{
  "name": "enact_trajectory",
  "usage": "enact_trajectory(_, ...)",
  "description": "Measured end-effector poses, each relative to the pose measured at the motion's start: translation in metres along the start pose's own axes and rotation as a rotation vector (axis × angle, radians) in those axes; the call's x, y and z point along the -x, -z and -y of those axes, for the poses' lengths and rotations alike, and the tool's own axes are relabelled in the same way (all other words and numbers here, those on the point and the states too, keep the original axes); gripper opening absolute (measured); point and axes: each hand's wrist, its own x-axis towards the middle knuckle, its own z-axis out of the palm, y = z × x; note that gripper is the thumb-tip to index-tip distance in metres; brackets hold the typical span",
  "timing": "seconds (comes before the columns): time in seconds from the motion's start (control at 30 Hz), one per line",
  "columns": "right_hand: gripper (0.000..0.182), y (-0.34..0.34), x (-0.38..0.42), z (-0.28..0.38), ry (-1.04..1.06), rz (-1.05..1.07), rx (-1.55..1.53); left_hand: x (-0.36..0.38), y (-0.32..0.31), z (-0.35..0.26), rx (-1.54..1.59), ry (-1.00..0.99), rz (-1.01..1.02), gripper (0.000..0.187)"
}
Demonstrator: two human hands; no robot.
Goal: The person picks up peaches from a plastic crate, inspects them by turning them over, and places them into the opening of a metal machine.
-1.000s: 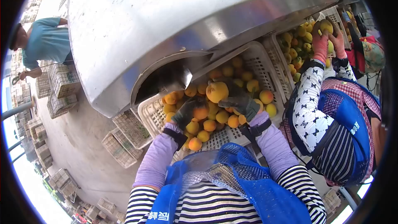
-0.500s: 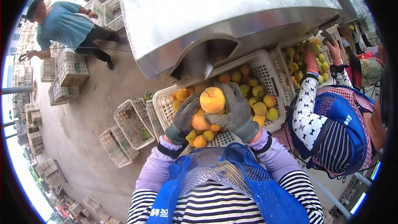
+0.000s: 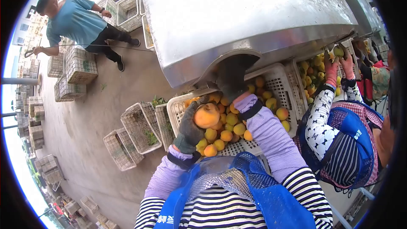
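My left hand (image 3: 189,127), in a dark grey glove, is closed around a large orange-yellow peach (image 3: 207,115) above the crate. My right hand (image 3: 231,78) reaches into the dark arched opening of the metal machine (image 3: 254,8); its fingers are hidden in shadow, and what they hold, if anything, does not show. Below both hands lies a white plastic crate (image 3: 277,82) with many yellow and orange peaches (image 3: 227,135), some blushed red.
To the right, a co-worker's pink-gloved hands (image 3: 339,63) hold up a fruit over another peach crate (image 3: 303,93). Stacked crates (image 3: 142,127) stand on the floor at left. A person in a teal shirt (image 3: 78,21) walks farther back, holding a thin cord.
My right hand has left the peach between my hands and gone up into the machine's opening. My left hand keeps a peach. The co-worker has lifted a fruit from the neighbouring crate.
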Motion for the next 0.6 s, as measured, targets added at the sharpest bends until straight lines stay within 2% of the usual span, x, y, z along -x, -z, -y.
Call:
enact_trajectory(0.03, 0.074, 0.011, -0.003, 0.007, -0.081, 0.138, -0.035, 0.001, -0.01, -0.01, -0.084, -0.04, -0.033, 0.067)
enact_trajectory(0.07, 0.077, 0.028, 0.0, 0.013, -0.027, 0.092, -0.058, 0.002, -0.022, -0.024, -0.167, -0.085, -0.066, 0.067)
enact_trajectory(0.13, 0.084, 0.051, 0.024, 0.014, 0.09, 0.019, -0.128, -0.001, -0.015, -0.006, -0.501, -0.373, -0.116, 0.059)
enact_trajectory(0.2, 0.094, 0.048, 0.059, 0.003, 0.23, -0.003, -0.247, -0.005, -0.023, -0.014, -0.376, -0.272, -0.106, 0.061)
enact_trajectory(0.23, 0.096, 0.043, 0.077, 0.005, 0.216, 0.046, -0.244, -0.009, -0.029, -0.018, -0.314, -0.22, -0.101, 0.062)
enact_trajectory(0.3, 0.099, 0.034, 0.104, 0.012, 0.176, 0.136, -0.24, -0.018, -0.042, -0.021, -0.157, -0.317, -0.044, 0.059)
enact_trajectory(0.33, 0.099, 0.03, 0.107, 0.009, 0.172, 0.091, -0.285, -0.021, -0.048, -0.021, -0.08, -0.365, -0.009, 0.057)
enact_trajectory(0.43, 0.099, 0.024, 0.11, 0.002, 0.161, 0.007, -0.41, -0.024, -0.057, -0.025, -0.014, -0.262, -0.081, 0.051)
enact_trajectory(0.53, 0.098, 0.031, 0.118, 0.011, 0.131, 0.0, -0.474, -0.009, -0.062, -0.042, -0.224, -0.329, -0.057, 0.051)
enact_trajectory(0.6, 0.098, 0.037, 0.124, 0.016, 0.128, -0.032, -0.461, -0.005, -0.065, -0.042, -0.24, -0.395, -0.051, 0.05)
